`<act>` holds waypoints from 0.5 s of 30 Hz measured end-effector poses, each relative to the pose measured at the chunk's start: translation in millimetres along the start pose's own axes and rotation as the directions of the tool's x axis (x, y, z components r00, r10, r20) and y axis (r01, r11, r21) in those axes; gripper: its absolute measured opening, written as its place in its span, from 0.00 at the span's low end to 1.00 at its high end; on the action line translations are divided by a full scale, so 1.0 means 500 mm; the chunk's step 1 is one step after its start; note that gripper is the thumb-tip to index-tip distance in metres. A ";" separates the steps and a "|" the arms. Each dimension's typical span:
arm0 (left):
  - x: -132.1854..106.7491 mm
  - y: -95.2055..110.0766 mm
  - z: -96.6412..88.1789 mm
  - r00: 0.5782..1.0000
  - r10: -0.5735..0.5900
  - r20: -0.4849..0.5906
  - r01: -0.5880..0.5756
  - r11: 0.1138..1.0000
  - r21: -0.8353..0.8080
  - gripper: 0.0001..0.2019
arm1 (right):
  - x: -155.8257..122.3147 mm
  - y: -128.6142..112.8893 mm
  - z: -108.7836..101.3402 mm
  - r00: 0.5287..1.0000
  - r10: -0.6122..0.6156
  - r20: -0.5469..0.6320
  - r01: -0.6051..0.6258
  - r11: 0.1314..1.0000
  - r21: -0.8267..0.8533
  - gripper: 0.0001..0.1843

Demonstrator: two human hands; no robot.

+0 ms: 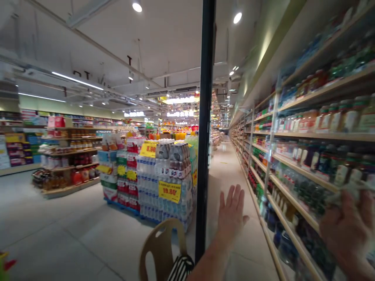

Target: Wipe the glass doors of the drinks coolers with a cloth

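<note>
My left hand [232, 212] is raised with fingers spread and flat, palm forward, just right of a black vertical frame post [206, 128]; it seems to rest against a glass pane and holds nothing. At the right edge, my right hand [348, 234] is blurred by motion. Its fingers are bunched round a pale crumpled cloth [348, 189], held up in front of the shelves of bottles and jars [307, 171].
This is a supermarket aisle with long shelving on the right. A pallet stack of bottled water [166, 183] with yellow price tags stands centre. A tan plastic chair [160, 246] holds a striped item [181, 269]. More shelves [68, 160] are at left.
</note>
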State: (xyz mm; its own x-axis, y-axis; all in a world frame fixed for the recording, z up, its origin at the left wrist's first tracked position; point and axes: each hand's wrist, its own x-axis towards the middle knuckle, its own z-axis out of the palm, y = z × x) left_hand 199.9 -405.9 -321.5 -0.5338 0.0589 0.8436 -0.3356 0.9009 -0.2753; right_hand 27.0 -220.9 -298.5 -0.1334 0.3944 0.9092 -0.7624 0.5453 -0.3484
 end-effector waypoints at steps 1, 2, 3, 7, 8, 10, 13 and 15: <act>0.000 0.000 0.000 1.000 0.003 0.010 -0.003 1.000 0.000 0.46 | -0.011 -0.008 0.002 0.998 -0.059 0.024 0.059 0.998 0.029 0.33; 0.000 -0.001 0.001 1.000 0.006 0.019 -0.007 1.000 0.002 0.45 | -0.030 -0.022 0.003 0.981 -0.180 0.079 0.173 0.981 0.088 0.31; -0.001 -0.002 0.003 1.000 0.011 0.024 -0.011 1.000 0.007 0.45 | -0.054 -0.038 0.002 0.935 -0.325 0.141 0.300 0.939 0.169 0.28; -0.004 -0.007 0.014 1.000 0.020 -0.005 -0.020 0.999 0.037 0.43 | -0.104 -0.051 -0.002 0.776 -0.584 0.239 0.499 0.799 0.335 0.24; -0.004 -0.008 0.017 1.000 0.017 -0.018 -0.016 0.999 0.045 0.43 | -0.092 -0.037 -0.002 0.802 -0.558 0.211 0.493 0.819 0.293 0.24; -0.004 -0.009 0.019 0.999 0.007 -0.036 -0.005 0.998 0.055 0.43 | -0.052 -0.007 -0.002 0.908 -0.417 0.048 0.406 0.902 0.146 0.25; 0.000 -0.012 0.018 0.999 -0.016 -0.040 0.018 0.999 0.049 0.41 | -0.016 -0.014 -0.012 0.950 -0.297 -0.097 0.300 0.954 0.020 0.27; 0.003 -0.014 0.016 0.999 -0.026 -0.043 0.027 0.999 0.037 0.40 | -0.040 -0.052 -0.019 0.920 -0.375 0.112 0.373 0.927 0.040 0.29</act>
State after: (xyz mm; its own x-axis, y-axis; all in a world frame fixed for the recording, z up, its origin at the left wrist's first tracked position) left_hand 195.3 -415.9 -322.1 -0.4914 0.0539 0.8693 -0.3785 0.8857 -0.2689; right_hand 55.7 -236.1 -309.8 0.0922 0.0751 0.9929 -0.7818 0.6230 0.0254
